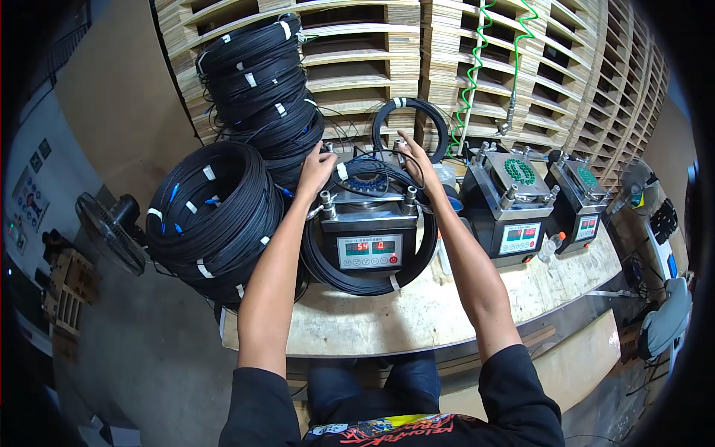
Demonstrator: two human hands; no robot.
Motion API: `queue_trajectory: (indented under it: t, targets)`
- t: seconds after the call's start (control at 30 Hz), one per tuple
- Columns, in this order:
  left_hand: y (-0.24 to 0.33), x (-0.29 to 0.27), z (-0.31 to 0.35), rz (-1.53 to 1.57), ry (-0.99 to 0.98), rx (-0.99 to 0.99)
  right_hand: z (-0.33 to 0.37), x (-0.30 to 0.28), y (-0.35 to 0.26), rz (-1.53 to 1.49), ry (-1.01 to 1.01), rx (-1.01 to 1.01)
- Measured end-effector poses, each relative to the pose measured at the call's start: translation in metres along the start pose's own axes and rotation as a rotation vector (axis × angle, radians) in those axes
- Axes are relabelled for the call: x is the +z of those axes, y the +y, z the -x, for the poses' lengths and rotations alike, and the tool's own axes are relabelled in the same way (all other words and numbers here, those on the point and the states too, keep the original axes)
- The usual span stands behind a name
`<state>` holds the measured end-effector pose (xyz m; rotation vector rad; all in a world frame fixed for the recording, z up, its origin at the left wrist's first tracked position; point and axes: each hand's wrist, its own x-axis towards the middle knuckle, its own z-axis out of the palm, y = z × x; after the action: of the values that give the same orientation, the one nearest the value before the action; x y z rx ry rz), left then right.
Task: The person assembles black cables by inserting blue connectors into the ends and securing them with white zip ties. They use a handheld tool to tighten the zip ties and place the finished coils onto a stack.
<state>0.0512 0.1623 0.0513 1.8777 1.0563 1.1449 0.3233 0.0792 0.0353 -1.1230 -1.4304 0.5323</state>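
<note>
In the head view, big black cable coils (223, 242) crowd your left, two more machines (514, 205) stand right, and wooden pallets (402, 63) block the rear. The cable ring (361, 286) loops round the machine (369, 216) before you, apparently slanting, lower arc toward you. Your left hand (316, 173) is half-curled, your right hand (418, 165) loosely opened; overlap hides whether either grips cable.

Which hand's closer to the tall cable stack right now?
Left. The left hand is just right of the tall stack's lower part; the right hand is farther right, past the leftmost machine's middle.
</note>
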Motion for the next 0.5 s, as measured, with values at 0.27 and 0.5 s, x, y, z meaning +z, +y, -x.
queue_trajectory:
  t: [0.27,0.5]
  targets:
    - [-0.002,-0.004,0.001,-0.085,0.017,0.042,0.0,0.006,0.002,-0.012,0.058,-0.064]
    - [0.004,0.0,0.001,-0.154,0.064,0.087,-0.011,-0.009,0.04,-0.297,0.192,0.191]
